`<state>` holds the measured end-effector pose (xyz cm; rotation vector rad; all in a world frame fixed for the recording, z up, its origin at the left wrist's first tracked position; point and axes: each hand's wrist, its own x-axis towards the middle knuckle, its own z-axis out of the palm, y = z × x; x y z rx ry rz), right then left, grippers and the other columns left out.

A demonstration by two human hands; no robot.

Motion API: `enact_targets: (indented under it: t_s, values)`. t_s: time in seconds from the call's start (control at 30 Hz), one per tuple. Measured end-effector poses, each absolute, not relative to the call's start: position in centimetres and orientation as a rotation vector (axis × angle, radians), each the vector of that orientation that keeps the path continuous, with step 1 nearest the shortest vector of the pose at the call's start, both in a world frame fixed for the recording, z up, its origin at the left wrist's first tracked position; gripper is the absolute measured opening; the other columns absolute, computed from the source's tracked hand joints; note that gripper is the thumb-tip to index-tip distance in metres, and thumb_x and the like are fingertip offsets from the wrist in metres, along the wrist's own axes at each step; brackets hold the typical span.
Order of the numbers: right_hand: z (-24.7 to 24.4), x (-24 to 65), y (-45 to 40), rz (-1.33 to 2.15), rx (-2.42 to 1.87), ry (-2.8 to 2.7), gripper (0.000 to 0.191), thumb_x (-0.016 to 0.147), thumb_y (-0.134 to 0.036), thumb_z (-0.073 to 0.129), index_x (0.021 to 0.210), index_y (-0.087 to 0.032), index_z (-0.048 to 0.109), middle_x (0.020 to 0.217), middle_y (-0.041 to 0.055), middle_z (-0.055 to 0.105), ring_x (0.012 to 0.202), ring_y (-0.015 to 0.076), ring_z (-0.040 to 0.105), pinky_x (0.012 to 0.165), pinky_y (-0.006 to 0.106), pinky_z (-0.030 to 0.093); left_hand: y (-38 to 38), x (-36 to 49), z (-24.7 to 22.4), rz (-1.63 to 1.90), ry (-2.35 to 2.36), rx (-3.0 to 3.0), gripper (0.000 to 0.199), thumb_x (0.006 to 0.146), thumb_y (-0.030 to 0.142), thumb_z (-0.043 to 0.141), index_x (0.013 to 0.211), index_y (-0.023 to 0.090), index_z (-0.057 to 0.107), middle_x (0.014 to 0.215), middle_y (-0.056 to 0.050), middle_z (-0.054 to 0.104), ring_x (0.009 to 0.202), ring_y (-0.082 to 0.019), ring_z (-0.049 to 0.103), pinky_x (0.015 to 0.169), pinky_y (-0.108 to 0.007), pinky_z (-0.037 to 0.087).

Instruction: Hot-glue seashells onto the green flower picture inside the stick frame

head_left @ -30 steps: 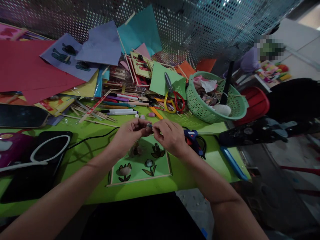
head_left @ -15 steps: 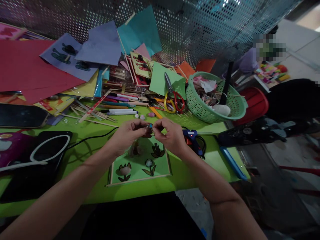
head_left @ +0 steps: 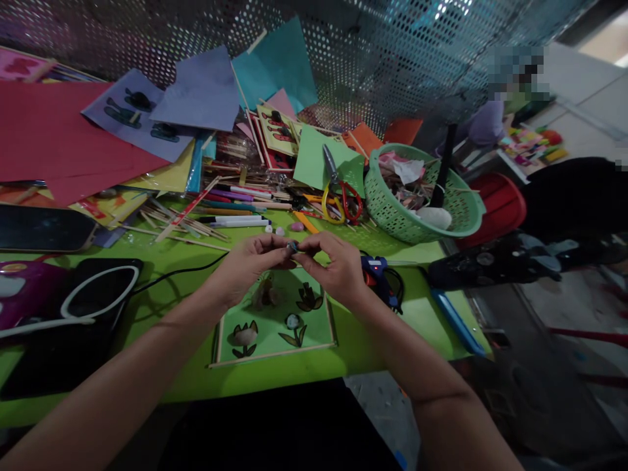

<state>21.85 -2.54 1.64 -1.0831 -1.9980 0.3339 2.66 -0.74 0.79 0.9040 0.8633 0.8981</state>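
Between the fingertips of my left hand (head_left: 252,261) and my right hand (head_left: 336,265) is a small bluish-grey piece (head_left: 292,246), too small to name. Both hands pinch it just above the far edge of a green picture card (head_left: 269,350) framed with thin wooden sticks. On the card are a pale tulip shape (head_left: 244,335), a flower with a round bluish head (head_left: 293,320), a dark leafy flower (head_left: 309,297) and a yellowish fuzzy flower (head_left: 267,292). My left wrist partly covers the card's left side.
A blue glue gun (head_left: 375,265) lies right of my right hand. Scissors (head_left: 338,190), pens (head_left: 240,221) and a green basket (head_left: 417,203) of scraps stand beyond. A phone (head_left: 44,227) and a black tray-like object (head_left: 63,347) are left. Another person (head_left: 485,124) is at the far right.
My fingertips have turned the small piece slightly, and less of its bright blue shows. The hands stay in almost the same place; the card has not moved.
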Motion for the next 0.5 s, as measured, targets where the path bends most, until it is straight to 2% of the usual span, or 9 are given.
enact_targets:
  t_s: [0.13,0.27,0.5]
  values:
    - [1.21,21.72,-2.48,0.231,-1.079,-2.052,0.01,0.097,-0.024,0.061,0.089,-0.021,0.066,0.085,0.0033,0.073,0.081,0.0163,0.067,0.073,0.028,0.05,-0.79,2.74,0.78,0.898,0.853,0.939,0.033,0.062,0.035,0.091,0.086,0.017,0.078,0.084,-0.005,0.075,0.076,-0.016,0.066,0.076,-0.028,0.055]
    - [1.06,21.7,-2.42,0.206,-1.083,-2.09,0.009,0.095,-0.021,0.057,0.088,-0.021,0.063,0.084,0.0032,0.07,0.078,0.0157,0.064,0.07,0.027,0.049,-0.84,2.85,0.66,0.882,0.831,0.953,0.026,0.064,0.03,0.088,0.083,0.017,0.076,0.082,-0.004,0.074,0.076,-0.016,0.067,0.08,-0.03,0.056]
    - [0.93,21.66,-2.28,0.55,-1.156,-1.937,0.007,0.091,-0.022,0.06,0.085,-0.021,0.06,0.08,0.0001,0.067,0.073,0.0136,0.061,0.069,0.026,0.048,-0.87,2.8,0.79,0.865,0.814,0.962,0.022,0.067,0.029,0.086,0.081,0.017,0.075,0.077,-0.003,0.071,0.071,-0.014,0.066,0.075,-0.029,0.056]
